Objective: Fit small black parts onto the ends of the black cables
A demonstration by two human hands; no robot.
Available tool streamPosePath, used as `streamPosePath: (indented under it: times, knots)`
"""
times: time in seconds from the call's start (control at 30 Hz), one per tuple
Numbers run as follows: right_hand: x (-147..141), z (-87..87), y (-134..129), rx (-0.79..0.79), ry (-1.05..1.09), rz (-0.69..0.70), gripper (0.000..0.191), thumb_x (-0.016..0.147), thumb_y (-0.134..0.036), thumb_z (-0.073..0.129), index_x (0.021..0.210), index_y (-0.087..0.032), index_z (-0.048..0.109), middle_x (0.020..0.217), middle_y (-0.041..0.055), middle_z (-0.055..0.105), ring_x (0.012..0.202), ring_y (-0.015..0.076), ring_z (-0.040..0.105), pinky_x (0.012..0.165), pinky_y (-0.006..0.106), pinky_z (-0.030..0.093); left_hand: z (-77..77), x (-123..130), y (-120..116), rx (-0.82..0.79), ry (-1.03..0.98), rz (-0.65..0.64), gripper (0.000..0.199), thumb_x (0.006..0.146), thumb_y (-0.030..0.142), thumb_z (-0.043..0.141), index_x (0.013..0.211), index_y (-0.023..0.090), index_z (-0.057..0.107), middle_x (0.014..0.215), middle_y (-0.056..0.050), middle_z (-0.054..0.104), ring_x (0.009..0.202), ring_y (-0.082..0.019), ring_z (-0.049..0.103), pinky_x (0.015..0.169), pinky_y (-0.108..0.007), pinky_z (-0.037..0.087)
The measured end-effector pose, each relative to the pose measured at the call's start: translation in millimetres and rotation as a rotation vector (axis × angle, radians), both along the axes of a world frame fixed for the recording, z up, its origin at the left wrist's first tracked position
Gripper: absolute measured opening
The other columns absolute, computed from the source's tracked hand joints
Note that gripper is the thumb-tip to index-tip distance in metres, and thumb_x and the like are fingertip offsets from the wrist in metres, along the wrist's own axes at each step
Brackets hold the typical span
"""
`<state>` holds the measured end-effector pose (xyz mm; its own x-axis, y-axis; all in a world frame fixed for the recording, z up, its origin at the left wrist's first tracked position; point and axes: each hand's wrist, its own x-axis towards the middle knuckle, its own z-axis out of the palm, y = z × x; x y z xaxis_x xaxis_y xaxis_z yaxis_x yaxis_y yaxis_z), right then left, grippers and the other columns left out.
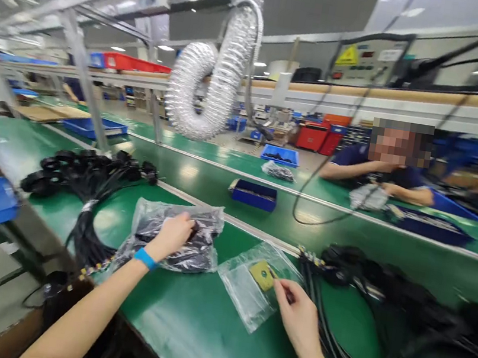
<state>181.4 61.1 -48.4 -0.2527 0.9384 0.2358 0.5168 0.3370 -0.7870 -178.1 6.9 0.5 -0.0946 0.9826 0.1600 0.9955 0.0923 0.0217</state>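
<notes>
My left hand [174, 236], with a blue band at the wrist, reaches over a clear plastic bag [147, 219] of black parts. Its fingers are closed at a small dark piece, whose kind is unclear. Lower on the right, my right hand [297, 313] is closed in a pinch, with something small and dark partly hidden in the fingers. The fingertips are right beside a yellow square piece [262, 274] with a round dark centre. That piece lies on a flat clear plastic bag [247, 303] on the green table [183, 314].
Bundled black cables [89, 222] lie left, and another heap of cables [344, 344] lies right. Beyond the table edge is a dark blue box [254, 196]. A silver duct [233, 64] and a thin hanging cable [296, 205] come down ahead. A person [353, 163] sits opposite.
</notes>
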Motion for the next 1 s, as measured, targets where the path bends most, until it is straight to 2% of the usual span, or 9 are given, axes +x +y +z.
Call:
streamPosePath:
  times: [0.07,0.1,0.17,0.23,0.33,0.43,0.6,0.9,1.0]
  knots:
    - [-3,5.4,-4,0.024,0.063,0.035,0.036,0.088,-0.048,0.050,0.087,-0.015,0.065,0.082,0.0071,0.062,0.073,0.0173,0.057,0.068,0.027,0.044,6.1,8,1,0.097,-0.046,0.023,0.027,0.093,0.022,0.037,0.094,0.009,0.061,0.094,-0.014,0.057,0.093,-0.027,0.055,0.076,-0.035,0.041]
    - [-4,8.1,-6,0.038,0.085,0.041,0.034,0.089,-0.045,0.049,0.086,-0.014,0.064,0.080,0.0067,0.061,0.071,0.0164,0.055,0.067,0.027,0.043,7.7,17,4,0.177,-0.182,-0.009,0.025,0.092,0.025,0.041,0.098,0.011,0.061,0.096,-0.012,0.059,0.093,-0.025,0.056,0.078,-0.034,0.041]
    - [-4,13.1,-9,0.057,0.115,0.048,0.032,0.091,-0.041,0.049,0.085,-0.014,0.064,0.080,0.0065,0.059,0.071,0.0156,0.054,0.065,0.026,0.041,7.3,45,15,0.218,-0.570,-0.144,0.023,0.089,0.031,0.051,0.100,0.015,0.063,0.096,-0.007,0.063,0.087,-0.019,0.058,0.079,-0.030,0.043]
    - [-4,16.7,-10,0.059,0.140,0.048,0.031,0.091,-0.039,0.049,0.084,-0.013,0.064,0.078,0.0063,0.058,0.070,0.0152,0.052,0.064,0.025,0.040,1.7,83,28,0.113,-1.000,-0.235,0.027,0.084,0.036,0.059,0.099,0.015,0.065,0.091,-0.006,0.065,0.080,-0.016,0.059,0.075,-0.027,0.045]
    - [-3,18.8,-13,0.054,0.167,0.044,0.030,0.090,-0.038,0.051,0.082,-0.013,0.065,0.074,0.0053,0.055,0.066,0.0141,0.050,0.060,0.024,0.038,-14.5,136,46,-0.093,-1.643,-0.207,0.041,0.078,0.040,0.067,0.104,0.008,0.064,0.085,-0.008,0.063,0.072,-0.013,0.057,0.070,-0.025,0.046]
    - [-2,18.6,-14,0.061,0.188,0.047,0.028,0.090,-0.037,0.052,0.081,-0.014,0.066,0.073,0.0048,0.054,0.066,0.0133,0.050,0.060,0.024,0.037,-31.6,165,54,-0.233,-1.988,-0.198,0.045,0.077,0.040,0.069,0.106,0.006,0.062,0.083,-0.007,0.059,0.068,-0.008,0.053,0.069,-0.023,0.044]
    - [-2,18.1,-16,0.065,0.171,0.070,0.025,0.090,-0.035,0.053,0.083,-0.015,0.067,0.076,0.0047,0.055,0.066,0.0125,0.050,0.061,0.023,0.038,-42.2,172,47,-0.357,-2.136,-0.245,0.039,0.080,0.033,0.068,0.107,0.005,0.063,0.086,-0.008,0.057,0.069,-0.007,0.052,0.069,-0.021,0.043]
    - [-2,20.2,-17,0.074,0.080,0.074,0.022,0.090,-0.034,0.053,0.084,-0.017,0.067,0.077,0.0032,0.055,0.066,0.0104,0.051,0.058,0.022,0.037,-38.9,171,42,-0.237,-1.956,-0.306,0.036,0.077,0.030,0.071,0.103,0.005,0.067,0.083,-0.010,0.059,0.069,-0.010,0.052,0.066,-0.023,0.042]
    - [-2,20.5,-18,0.114,0.035,0.075,0.022,0.091,-0.034,0.052,0.085,-0.018,0.067,0.078,0.0027,0.056,0.066,0.0101,0.051,0.058,0.022,0.037,-38.7,166,41,-0.248,-1.936,-0.321,0.037,0.076,0.030,0.072,0.104,0.006,0.068,0.086,-0.011,0.062,0.071,-0.011,0.053,0.068,-0.025,0.044]
